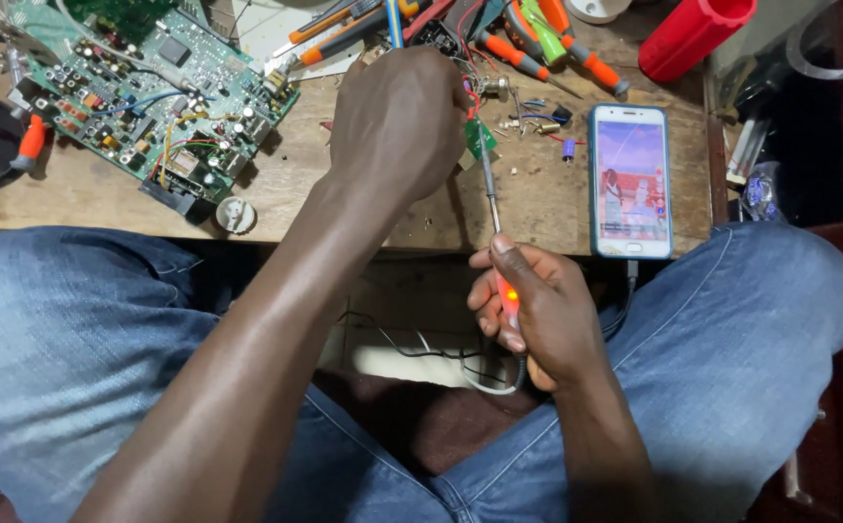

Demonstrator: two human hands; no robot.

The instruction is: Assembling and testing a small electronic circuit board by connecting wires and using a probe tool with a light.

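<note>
Soldering iron (490, 189) tip behind left hand (397, 121).

Worn wood, bare metal, faded cloth

The surface (557, 199) is rough, scuffed wood; the iron (490, 184) has a dull metal shaft; the phone (630, 181) is glossy glass; the jeans (63, 339) are matt denim.

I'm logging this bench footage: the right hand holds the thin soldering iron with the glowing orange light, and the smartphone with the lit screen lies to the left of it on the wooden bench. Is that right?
Not quite. The head view shows the smartphone with the lit screen lying to the right of the thin soldering iron, not left. The right hand does hold the iron, over the wooden bench.
</note>
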